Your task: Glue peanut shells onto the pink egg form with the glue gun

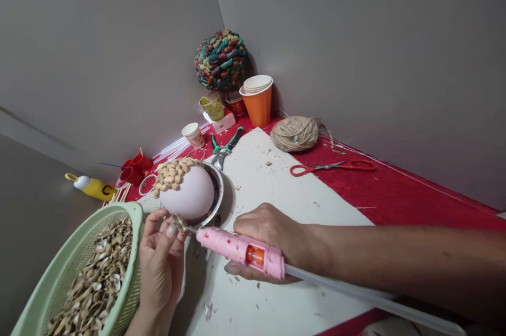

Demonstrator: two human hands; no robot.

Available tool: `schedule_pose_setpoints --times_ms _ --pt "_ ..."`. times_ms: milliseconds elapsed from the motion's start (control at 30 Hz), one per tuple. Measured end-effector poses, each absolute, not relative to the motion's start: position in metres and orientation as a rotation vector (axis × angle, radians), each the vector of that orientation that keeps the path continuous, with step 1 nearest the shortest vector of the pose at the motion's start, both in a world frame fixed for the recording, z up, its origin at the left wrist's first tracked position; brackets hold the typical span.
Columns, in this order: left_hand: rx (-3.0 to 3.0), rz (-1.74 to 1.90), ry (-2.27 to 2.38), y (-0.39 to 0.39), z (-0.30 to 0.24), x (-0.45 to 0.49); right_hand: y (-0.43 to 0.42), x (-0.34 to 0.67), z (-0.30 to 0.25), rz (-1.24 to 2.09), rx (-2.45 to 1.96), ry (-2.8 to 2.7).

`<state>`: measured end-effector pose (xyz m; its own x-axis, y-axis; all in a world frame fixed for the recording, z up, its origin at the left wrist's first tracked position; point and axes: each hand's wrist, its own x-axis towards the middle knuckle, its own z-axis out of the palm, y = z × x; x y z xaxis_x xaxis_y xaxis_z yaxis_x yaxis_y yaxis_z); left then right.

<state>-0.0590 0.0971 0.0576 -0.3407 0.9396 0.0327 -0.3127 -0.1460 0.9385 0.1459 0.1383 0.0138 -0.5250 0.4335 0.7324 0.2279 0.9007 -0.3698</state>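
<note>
My right hand (269, 236) is wrapped round a pink glue gun (241, 250) with a clear glue stick trailing from its back. Its nozzle points left at a small peanut shell (178, 221) pinched in the fingertips of my left hand (160, 262). Just behind sits a pink balloon (192, 194) in a metal bowl (216, 193), with a patch of peanut shells (172, 173) stuck on its upper left. A green basket (59, 272) full of loose shells stands at my left hand's side.
A white board (276, 188) lies over the red cloth (395, 193). On them are red scissors (334, 166), green pliers (225, 147), a twine ball (296, 133), orange cups (258, 98), a paper cup (193, 134), red cups (136, 166), a yellow bottle (93, 186) and a coloured shell ball (220, 59).
</note>
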Motion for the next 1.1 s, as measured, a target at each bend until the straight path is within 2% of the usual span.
schedule_pose_setpoints --times_ms 867,1100 --pt "0.818 1.615 1.119 0.0972 0.0589 -0.0595 0.1372 0.1449 0.0162 0.281 -0.455 -2.158" --pt "0.661 1.569 1.078 0.0997 0.0653 -0.0659 0.1400 0.1460 0.0175 0.269 -0.418 -2.092"
